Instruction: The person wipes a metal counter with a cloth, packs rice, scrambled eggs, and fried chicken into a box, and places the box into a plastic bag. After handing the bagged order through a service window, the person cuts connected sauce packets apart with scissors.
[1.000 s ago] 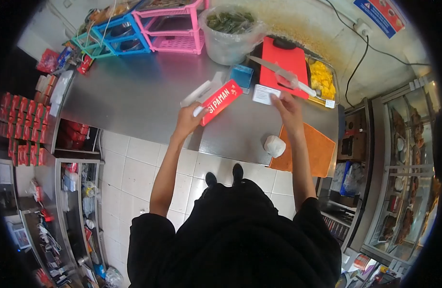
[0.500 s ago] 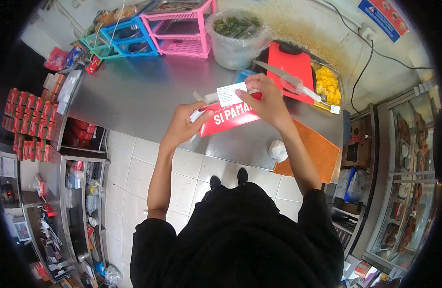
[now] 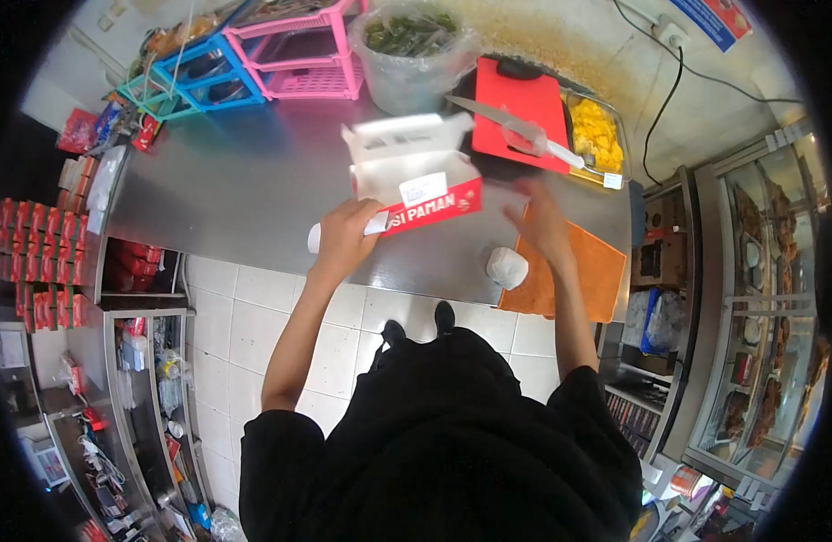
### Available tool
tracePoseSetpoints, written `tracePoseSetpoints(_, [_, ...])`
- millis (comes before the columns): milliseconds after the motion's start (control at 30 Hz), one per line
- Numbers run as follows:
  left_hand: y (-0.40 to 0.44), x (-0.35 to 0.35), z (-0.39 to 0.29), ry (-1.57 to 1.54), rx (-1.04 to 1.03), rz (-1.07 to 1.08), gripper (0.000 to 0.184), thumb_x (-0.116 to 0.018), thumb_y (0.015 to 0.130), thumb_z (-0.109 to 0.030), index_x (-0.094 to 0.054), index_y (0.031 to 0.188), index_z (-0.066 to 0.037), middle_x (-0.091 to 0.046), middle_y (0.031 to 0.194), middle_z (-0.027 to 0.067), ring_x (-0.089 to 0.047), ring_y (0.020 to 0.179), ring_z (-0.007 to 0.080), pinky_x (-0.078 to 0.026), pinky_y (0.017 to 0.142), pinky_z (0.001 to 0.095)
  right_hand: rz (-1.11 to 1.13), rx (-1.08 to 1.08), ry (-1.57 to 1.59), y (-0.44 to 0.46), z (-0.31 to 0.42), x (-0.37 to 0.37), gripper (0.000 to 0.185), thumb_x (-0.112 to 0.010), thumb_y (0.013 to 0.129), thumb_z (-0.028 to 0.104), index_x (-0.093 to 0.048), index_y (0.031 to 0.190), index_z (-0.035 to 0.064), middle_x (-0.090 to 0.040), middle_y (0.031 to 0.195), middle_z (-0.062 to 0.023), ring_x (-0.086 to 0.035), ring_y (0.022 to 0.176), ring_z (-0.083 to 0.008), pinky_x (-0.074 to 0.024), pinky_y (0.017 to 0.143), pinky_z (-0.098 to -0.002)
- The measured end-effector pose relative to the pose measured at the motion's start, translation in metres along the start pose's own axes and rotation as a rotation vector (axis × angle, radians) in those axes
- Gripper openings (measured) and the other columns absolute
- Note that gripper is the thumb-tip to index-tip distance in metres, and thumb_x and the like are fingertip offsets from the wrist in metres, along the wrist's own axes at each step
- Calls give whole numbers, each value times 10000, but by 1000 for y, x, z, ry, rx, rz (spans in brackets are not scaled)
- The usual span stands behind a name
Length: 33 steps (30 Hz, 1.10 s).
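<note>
The left end of a red box (image 3: 436, 213) is grasped in the grip of the left hand (image 3: 348, 237), and a white paper-like item (image 3: 314, 238), part of which shows at the outer side of the palm, is also held there. The grip of the right hand (image 3: 544, 226) is released: its blurred fingers are spread, and nothing is seen in them. Half a second ago a printed label (image 3: 423, 189) was pinched in that hand over the box; now it is left at the upper edge of the lettered front, and the hand has been drawn away to the right. The placing of the label therefore appears to be done, though whether it is fully pressed down cannot be told. The box is held over the near part of the metal surface (image 3: 244, 172), with its lid raised at the back and its white inside exposed. Below the right hand an orange cloth (image 3: 583, 271) is spread, and a white wrapped ball (image 3: 508, 268) is set at its left edge. Farther back, a knife (image 3: 497, 117) is laid across a red cutting board (image 3: 538, 95), its blade pointed toward the raised lid, so the space right of the lid is partly obstructed. Beyond, yellow food pieces (image 3: 595, 134) and a leaf-filled bucket (image 3: 402, 79) are kept near the wall.
</note>
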State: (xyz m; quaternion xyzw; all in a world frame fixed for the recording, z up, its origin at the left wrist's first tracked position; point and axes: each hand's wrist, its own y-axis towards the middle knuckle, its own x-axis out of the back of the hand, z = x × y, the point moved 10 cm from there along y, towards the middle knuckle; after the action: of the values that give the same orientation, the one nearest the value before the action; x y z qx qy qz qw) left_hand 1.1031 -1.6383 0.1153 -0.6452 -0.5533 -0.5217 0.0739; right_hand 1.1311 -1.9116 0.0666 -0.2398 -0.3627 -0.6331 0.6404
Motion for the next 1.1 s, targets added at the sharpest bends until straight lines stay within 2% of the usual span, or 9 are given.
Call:
tracePoseSetpoints(67, [-28,-50,27,138,-26,104,310,-655,587,-68,-554,879,-89,-561,845,53,-540,782,231,-461,621,344,345,-108,-154,-43,-67,-57,660,-738,614,314,-465,1176,103,-441,1200,-147,-466,1075,-304,-409,825,-477])
tracePoseSetpoints(167, [-68,-102,64,271,-22,216,399,-660,565,-52,-525,934,-120,-528,928,24,-522,859,215,-478,656,346,374,-130,-579,-99,-76,-89,694,-755,618,246,-417,1218,153,-502,1140,-154,-483,1061,-301,-416,876,-388])
tracePoseSetpoints(333, [-96,-124,83,315,20,326,353,-638,598,-54,-500,918,-107,-488,898,28,-520,842,219,-482,658,345,444,-177,-62,-71,-102,-105,745,-746,619,174,-363,1258,142,-412,1236,-145,-421,1141,-268,-385,919,-381])
tracePoseSetpoints(467, [-106,-132,93,312,66,317,311,-584,635,-37,-500,928,-100,-484,911,37,-522,837,223,-483,664,350,426,181,627,32,2,-87,714,-731,626,147,-376,1242,73,-464,1169,-90,-458,1082,-195,-361,921,-316])
tracePoseSetpoints(600, [-113,-124,103,316,147,282,325,-567,638,-33,-507,952,-95,-484,947,64,-524,847,242,-484,689,358,758,377,459,83,84,-180,703,-726,615,177,-393,1226,71,-512,1131,-125,-475,1077,-212,-364,914,-297])
tracePoseSetpoints(733, [-110,-91,111,265,308,117,412,-595,617,-66,-504,1018,-85,-485,1004,111,-520,890,288,-478,732,382,619,642,86,78,81,-298,683,-742,568,203,-453,1176,85,-525,1103,-152,-498,1038,-278,-398,891,-363])
tracePoseSetpoints(867, [-122,-8,141,-44,596,-528,429,-567,693,-101,-463,1109,-91,-478,981,76,-486,779,214,-444,657,349,438,620,-72,79,110,-277,537,-713,600,164,-521,1093,72,-531,1092,-152,-512,1002,-265,-411,871,-376])
tracePoseSetpoints(967, [-116,-12,194,-1630,861,-801,443,-539,730,-190,-443,1146,-73,-459,975,76,-403,688,160,-383,587,298,318,469,323,158,139,-213,372,-669,645,102,-574,1001,55,-581,1006,-136,-553,919,-270,-435,828,-351])
tracePoseSetpoints(1100, [2,67,188,-2124,351,-649,610,-512,726,-311,-367,1250,-36,-464,1045,119,-390,631,151,-362,554,290,-247,545,-365,335,129,-96,252,-517,776,95,-583,1017,62,-605,961,-148,-577,866,-299,-455,754,-373])
